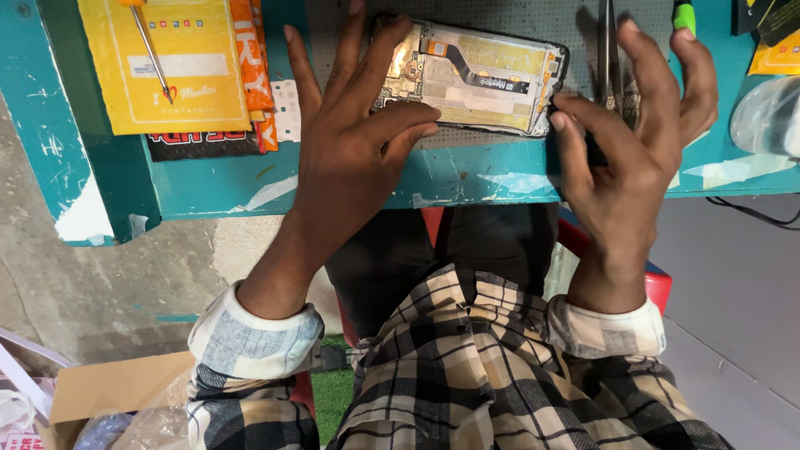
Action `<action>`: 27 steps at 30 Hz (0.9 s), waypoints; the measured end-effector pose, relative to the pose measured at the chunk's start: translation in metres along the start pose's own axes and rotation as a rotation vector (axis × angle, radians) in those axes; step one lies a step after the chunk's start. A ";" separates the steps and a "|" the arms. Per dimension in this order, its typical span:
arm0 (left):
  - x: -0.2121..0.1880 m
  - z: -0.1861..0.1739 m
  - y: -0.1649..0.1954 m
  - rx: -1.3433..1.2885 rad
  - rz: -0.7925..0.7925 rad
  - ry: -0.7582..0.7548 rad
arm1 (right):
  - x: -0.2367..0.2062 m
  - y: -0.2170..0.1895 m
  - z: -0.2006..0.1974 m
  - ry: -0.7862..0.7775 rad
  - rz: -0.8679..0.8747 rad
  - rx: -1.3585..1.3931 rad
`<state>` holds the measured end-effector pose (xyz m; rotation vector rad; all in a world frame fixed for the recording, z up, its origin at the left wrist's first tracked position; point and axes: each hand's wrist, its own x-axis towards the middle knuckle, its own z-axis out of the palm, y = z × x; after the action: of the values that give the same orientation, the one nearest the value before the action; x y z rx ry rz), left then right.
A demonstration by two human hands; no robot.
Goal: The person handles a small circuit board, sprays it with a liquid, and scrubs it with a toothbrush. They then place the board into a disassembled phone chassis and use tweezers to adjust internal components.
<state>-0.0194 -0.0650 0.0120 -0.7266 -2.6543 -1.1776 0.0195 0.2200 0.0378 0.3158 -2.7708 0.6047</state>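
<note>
Two hands on opened phone (471, 77): left hand (350, 158) spread flat, right hand (629, 158) pinching its edge.

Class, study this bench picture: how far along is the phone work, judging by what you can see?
Done: the phone lies opened, back cover off, board and flex cable exposed. In hand: left hand steadies it; right hand presses a dark tool, mostly hidden, at its end. Left: internals still uncovered; the screwdriver lies aside.

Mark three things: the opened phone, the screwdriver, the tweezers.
opened phone (479, 71): head view, point on the exposed inner frame beside the black flex cable.
screwdriver (154, 52): head view, point on the metal shaft over the yellow packet.
tweezers (607, 50): head view, point on the metal arms above the right hand.
</note>
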 end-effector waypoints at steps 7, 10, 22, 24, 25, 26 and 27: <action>0.002 -0.003 0.002 -0.025 -0.015 0.003 | 0.015 -0.012 -0.018 -0.116 -0.075 -0.114; 0.002 -0.004 0.001 -0.039 -0.026 -0.007 | 0.019 -0.014 -0.024 -0.167 -0.108 -0.170; -0.003 -0.005 -0.002 -0.039 0.007 0.014 | 0.021 -0.006 -0.019 -0.223 -0.162 -0.147; -0.004 -0.005 -0.002 -0.039 0.011 0.012 | 0.021 -0.001 -0.018 -0.212 -0.149 -0.100; -0.004 -0.005 -0.002 -0.043 0.012 0.012 | 0.021 0.001 -0.017 -0.184 -0.142 -0.083; -0.004 -0.006 -0.002 -0.047 0.013 0.013 | 0.020 0.002 -0.017 -0.156 -0.136 -0.065; -0.003 -0.006 -0.002 -0.049 0.014 0.014 | 0.018 0.001 -0.015 -0.112 -0.129 -0.055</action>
<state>-0.0179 -0.0716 0.0139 -0.7415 -2.6132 -1.2437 0.0056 0.2249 0.0564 0.5265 -2.8397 0.4928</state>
